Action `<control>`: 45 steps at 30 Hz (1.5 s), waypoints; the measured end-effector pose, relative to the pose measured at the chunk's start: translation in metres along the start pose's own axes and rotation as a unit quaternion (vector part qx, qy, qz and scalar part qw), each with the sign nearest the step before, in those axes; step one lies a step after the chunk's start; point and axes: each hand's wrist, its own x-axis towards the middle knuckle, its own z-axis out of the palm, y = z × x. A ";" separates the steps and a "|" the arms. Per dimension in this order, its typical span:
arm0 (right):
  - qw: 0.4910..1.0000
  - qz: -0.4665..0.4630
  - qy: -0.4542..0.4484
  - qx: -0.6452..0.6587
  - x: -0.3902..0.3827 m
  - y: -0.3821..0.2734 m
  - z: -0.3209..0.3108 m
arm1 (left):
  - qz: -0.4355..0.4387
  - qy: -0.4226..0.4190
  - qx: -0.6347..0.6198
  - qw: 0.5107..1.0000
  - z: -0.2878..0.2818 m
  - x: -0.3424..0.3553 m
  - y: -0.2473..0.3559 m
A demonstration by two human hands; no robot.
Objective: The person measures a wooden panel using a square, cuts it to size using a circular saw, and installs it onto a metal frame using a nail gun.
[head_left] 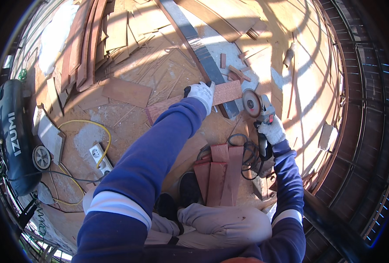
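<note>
My left hand (202,95), in a white work glove with dark fingertips, is closed around a reddish wooden board (226,92). The board lies across a long dark metal beam (210,65). In my gloved right hand (272,130) is an angle grinder (264,109), gripped by its body. Its round disc (251,103) stands just beyond the board's right end; whether the two touch I cannot tell. The grinder's black rear end points down toward my right knee. Part of the board is hidden behind my left hand and sleeve.
Several short reddish boards (218,175) lie before my feet, with a black cord (248,160) beside them. A power strip (100,157) with a yellow cable (109,131) is at left, near a black compressor tank (15,136). Long planks (84,52) and wood scraps lie farther off.
</note>
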 end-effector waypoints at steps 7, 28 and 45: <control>1.000 -0.018 0.003 0.003 0.000 -0.009 0.003 | -0.002 0.011 -0.003 1.000 0.001 -0.001 0.000; 1.000 0.014 0.006 -0.022 0.004 -0.018 0.004 | -0.002 0.023 -0.002 1.000 0.002 -0.001 0.000; 1.000 0.002 0.018 -0.024 0.008 -0.014 0.011 | 0.001 0.018 -0.002 1.000 0.002 -0.001 -0.001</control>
